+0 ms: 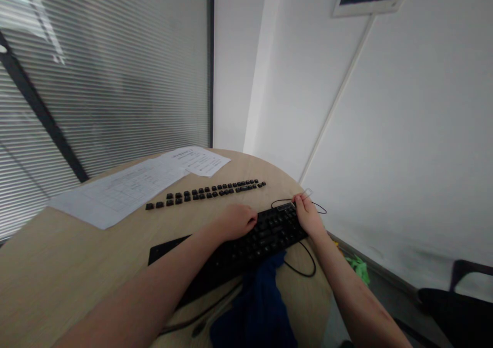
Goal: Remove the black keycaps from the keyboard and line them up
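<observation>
Right hand [308, 215] holds a keycap puller [307, 194] at the right end of the keyboard [246, 245]
The keyboard's long axis runs left to right across the bench [77, 255]; right fingers pinch the puller over its far-right corner; left hand [236, 222] rests mid-keyboard, fingers bent on keys, gripping nothing; 2 rows of loose keycaps [208, 191] lie beyond it.

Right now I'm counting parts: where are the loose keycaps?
In the head view, the keycaps lie in rows on the table, left of centre, between the paper sheets and the keyboard, just beyond the left hand.
</observation>
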`<action>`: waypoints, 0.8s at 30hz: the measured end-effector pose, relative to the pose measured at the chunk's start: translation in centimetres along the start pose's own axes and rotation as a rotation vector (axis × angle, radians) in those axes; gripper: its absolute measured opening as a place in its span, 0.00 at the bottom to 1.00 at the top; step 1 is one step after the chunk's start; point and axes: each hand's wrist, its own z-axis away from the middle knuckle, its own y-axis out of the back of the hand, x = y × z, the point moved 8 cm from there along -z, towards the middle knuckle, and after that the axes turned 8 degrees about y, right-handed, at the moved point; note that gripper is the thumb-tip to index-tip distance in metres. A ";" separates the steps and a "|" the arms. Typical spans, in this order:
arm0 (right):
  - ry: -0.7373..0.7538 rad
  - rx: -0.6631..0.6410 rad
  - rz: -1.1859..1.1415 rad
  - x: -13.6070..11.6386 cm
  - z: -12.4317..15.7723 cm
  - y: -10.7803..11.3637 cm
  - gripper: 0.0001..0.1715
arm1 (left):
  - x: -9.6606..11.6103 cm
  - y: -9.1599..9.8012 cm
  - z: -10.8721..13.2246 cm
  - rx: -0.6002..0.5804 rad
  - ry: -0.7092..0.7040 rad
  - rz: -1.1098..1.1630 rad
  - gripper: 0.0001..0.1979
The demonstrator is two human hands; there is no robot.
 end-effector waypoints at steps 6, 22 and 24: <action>0.007 0.026 0.057 -0.8 -0.2 0.2 0.18 | 0.0 0.1 0.0 0.013 -0.005 0.019 0.10; 0.043 -0.045 0.134 -0.9 -0.2 -0.6 0.15 | 0.1 0.2 0.0 0.016 -0.013 0.009 0.11; 0.036 -0.061 0.140 -0.9 -0.2 -0.7 0.15 | 0.1 0.2 -0.1 0.018 -0.012 0.003 0.11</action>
